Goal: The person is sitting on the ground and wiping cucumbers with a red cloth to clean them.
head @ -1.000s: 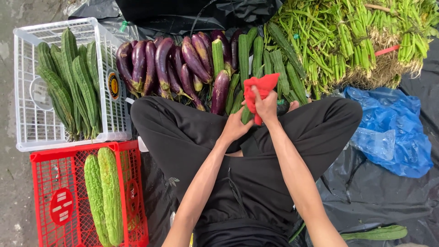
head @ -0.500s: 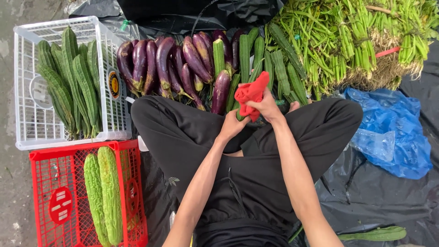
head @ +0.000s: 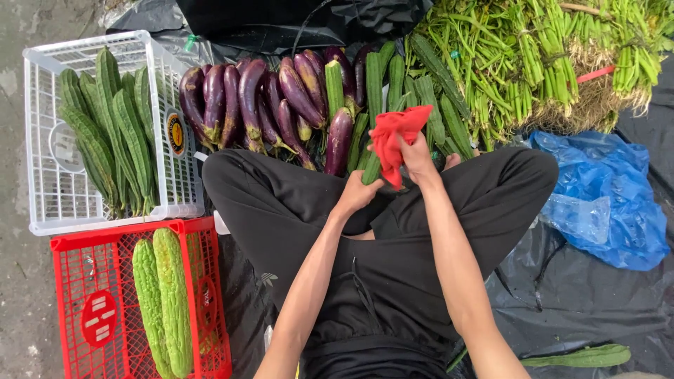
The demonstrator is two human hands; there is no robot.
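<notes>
a: what does the right hand (head: 415,156) have?
b: its grip is closed on a red cloth (head: 393,137), bunched up over the top of a green cucumber (head: 371,168). the left hand (head: 358,193) has its grip closed around the lower end of that same cucumber, just above the person's crossed legs in black trousers (head: 281,210).
a: any change from half a second back?
b: a little. the cloth then stood up in a taller fold; now it is spread wider toward the cucumber pile (head: 414,91). both hands sit at much the same spot as before.
a: and around them?
b: purple eggplants (head: 274,98) lie just ahead of the left knee, bundles of green stalks (head: 533,56) ahead of the right knee. a white crate (head: 42,203) of ridged gourds (head: 105,133) and a red crate (head: 70,245) with bitter gourds (head: 161,295) sit to the left, unmoved. a blue plastic bag (head: 611,203) lies to the right on black sheeting (head: 597,302).
</notes>
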